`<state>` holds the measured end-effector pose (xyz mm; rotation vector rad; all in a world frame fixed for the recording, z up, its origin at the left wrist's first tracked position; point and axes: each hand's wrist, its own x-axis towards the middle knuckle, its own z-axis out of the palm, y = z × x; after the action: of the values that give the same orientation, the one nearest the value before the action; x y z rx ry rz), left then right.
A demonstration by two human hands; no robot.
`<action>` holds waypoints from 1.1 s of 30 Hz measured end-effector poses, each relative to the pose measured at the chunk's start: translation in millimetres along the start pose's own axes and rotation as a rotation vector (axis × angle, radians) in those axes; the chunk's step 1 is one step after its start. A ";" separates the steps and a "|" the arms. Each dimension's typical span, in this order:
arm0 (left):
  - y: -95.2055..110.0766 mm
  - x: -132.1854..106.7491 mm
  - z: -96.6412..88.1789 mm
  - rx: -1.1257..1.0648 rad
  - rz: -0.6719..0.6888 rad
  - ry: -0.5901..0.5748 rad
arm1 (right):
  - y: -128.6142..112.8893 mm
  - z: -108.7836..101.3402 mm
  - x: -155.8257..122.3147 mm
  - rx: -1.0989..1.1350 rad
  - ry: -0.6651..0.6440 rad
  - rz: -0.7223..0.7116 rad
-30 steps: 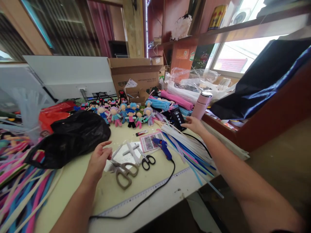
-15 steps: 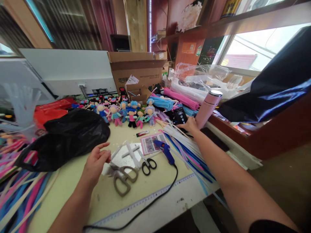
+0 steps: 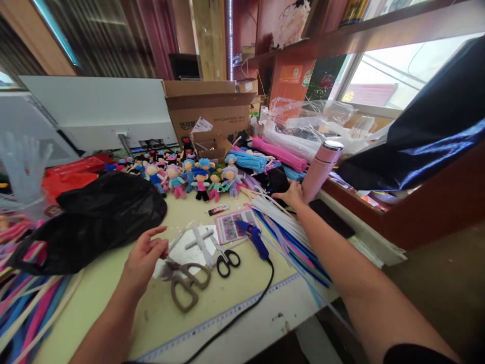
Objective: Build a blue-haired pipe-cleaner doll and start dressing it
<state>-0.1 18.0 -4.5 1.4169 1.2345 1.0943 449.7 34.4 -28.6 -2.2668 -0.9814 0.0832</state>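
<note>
A reddish-brown shelf [image 3: 379, 34] crosses the bright window [image 3: 397, 71].

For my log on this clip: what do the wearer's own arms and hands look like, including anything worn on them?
The left hand and right hand are both ungloved, with no watch or bracelet visible. Both forearms are bare. The edge of a plain black fabric sleeve shows on the right arm; no left sleeve is in view.
</note>
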 end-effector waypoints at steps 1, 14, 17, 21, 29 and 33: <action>-0.1 0.2 0.0 0.001 -0.003 0.000 | 0.1 -1.1 -0.3 -0.005 -0.006 -0.006; -1.1 0.2 0.7 0.016 0.004 0.003 | -0.5 -6.3 -4.9 -0.030 -0.033 -0.033; -1.4 0.2 0.0 0.022 0.014 0.002 | 0.1 -7.3 -4.1 -0.025 -0.043 -0.035; -1.2 0.6 -0.5 0.034 0.005 0.008 | 3.6 -13.2 -8.7 -0.013 -0.049 -0.104; -1.0 2.6 0.5 0.020 -0.048 0.027 | 26.4 -24.5 -43.8 0.001 -0.005 -0.439; -1.2 2.5 1.7 0.017 -0.055 0.026 | 24.0 -17.6 -49.7 -0.020 -0.038 -0.429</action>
<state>1.6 20.5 -5.8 1.3769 1.2968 1.0701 434.5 -20.6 -38.6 -2.0292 -1.4701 -0.0693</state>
